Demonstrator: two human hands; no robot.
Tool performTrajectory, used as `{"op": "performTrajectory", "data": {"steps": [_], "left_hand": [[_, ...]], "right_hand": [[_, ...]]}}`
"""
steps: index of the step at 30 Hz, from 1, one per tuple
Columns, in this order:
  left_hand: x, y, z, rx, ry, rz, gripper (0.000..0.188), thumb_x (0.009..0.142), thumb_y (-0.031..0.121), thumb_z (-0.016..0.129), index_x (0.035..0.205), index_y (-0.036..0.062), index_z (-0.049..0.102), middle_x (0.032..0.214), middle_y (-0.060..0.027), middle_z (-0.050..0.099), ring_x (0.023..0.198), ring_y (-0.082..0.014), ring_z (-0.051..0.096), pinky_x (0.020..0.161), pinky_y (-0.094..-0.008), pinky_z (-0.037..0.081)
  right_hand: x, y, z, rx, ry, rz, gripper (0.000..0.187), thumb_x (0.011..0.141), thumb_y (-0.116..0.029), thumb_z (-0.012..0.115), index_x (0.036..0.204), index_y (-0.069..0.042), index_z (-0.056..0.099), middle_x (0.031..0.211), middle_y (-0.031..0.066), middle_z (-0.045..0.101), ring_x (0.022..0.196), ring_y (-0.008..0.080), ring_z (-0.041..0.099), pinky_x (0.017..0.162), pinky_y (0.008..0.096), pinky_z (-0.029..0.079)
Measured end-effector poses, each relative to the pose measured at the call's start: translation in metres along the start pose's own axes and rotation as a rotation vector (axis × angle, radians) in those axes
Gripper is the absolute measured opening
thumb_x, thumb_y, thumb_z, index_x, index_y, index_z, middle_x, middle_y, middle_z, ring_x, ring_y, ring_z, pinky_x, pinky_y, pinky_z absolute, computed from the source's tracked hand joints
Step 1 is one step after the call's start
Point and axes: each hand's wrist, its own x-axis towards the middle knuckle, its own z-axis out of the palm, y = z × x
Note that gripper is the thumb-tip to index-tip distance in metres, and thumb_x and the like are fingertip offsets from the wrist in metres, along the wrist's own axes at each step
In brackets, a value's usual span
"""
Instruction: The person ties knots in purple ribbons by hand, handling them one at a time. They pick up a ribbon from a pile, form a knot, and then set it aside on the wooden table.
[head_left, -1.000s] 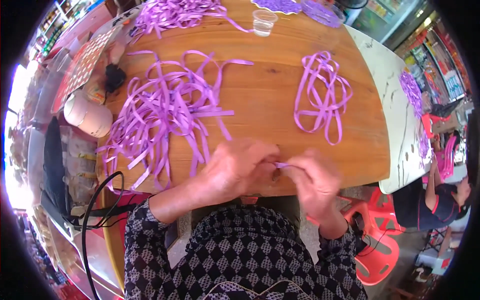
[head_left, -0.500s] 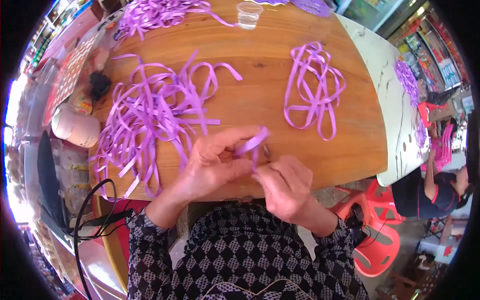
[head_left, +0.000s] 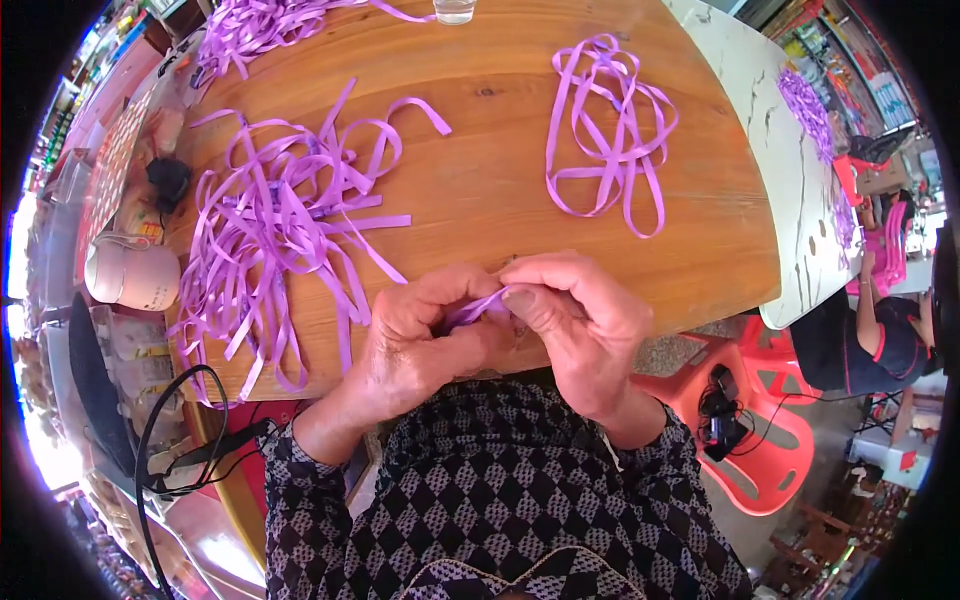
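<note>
Close together over the table's near edge, my left hand (head_left: 425, 335) and my right hand (head_left: 580, 330) both pinch a short purple ribbon (head_left: 478, 309). Fingers are curled round it, so most of it is hidden. Beyond my left hand lies a tangled heap of purple ribbon (head_left: 285, 215) with several loose ends. One strand of that heap reaches almost to my left fingers. A looser looped bunch of purple ribbon (head_left: 612, 130) rests on the right side of the wooden table (head_left: 490, 170).
More purple ribbon (head_left: 260, 35) is piled at the far left, near a clear plastic cup (head_left: 455, 10). A pink rounded container (head_left: 132, 273) and a black cable (head_left: 150, 440) are at the left. Red plastic chairs (head_left: 775, 450) stand at the right; another person (head_left: 880, 340) is beyond.
My right hand has come up against my left, and the ribbon loop that stood above the fingers is now gathered between them. The view has shifted, so the table's things appear higher.
</note>
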Motion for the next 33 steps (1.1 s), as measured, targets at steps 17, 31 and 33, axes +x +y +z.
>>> {"op": "performTrajectory", "data": {"steps": [17,31,33], "left_hand": [[-0.004,0.001,0.006,0.026,0.077,0.082,0.018,0.079,-0.003,0.055,0.097,0.0004,0.052,0.069,-0.0006,0.055,0.058,-0.0048,0.049,0.051,-0.0213,0.04],[0.002,-0.019,0.009,0.496,0.33,0.573,0.026,0.078,0.0,0.064,0.102,0.0,0.057,0.066,-0.0038,0.058,0.052,-0.0104,0.052,0.047,-0.0219,0.041],[0.003,-0.018,0.005,0.727,0.334,0.739,0.029,0.074,0.003,0.068,0.102,0.0002,0.061,0.062,-0.0066,0.057,0.05,-0.0168,0.054,0.046,-0.0248,0.042]], "right_hand": [[-0.003,-0.001,0.011,0.302,0.047,0.153,0.01,0.083,0.0,0.06,0.093,0.001,0.059,0.088,0.006,0.062,0.073,0.0068,0.055,0.064,0.0182,0.045],[0.0,0.002,0.009,0.613,0.057,0.551,0.011,0.085,-0.007,0.059,0.091,0.001,0.058,0.073,0.0016,0.058,0.056,0.0039,0.045,0.05,0.0165,0.034],[-0.001,0.005,0.008,0.645,0.045,0.599,0.012,0.085,-0.007,0.059,0.092,0.002,0.057,0.073,0.0019,0.059,0.057,0.0042,0.045,0.05,0.017,0.035]]}}
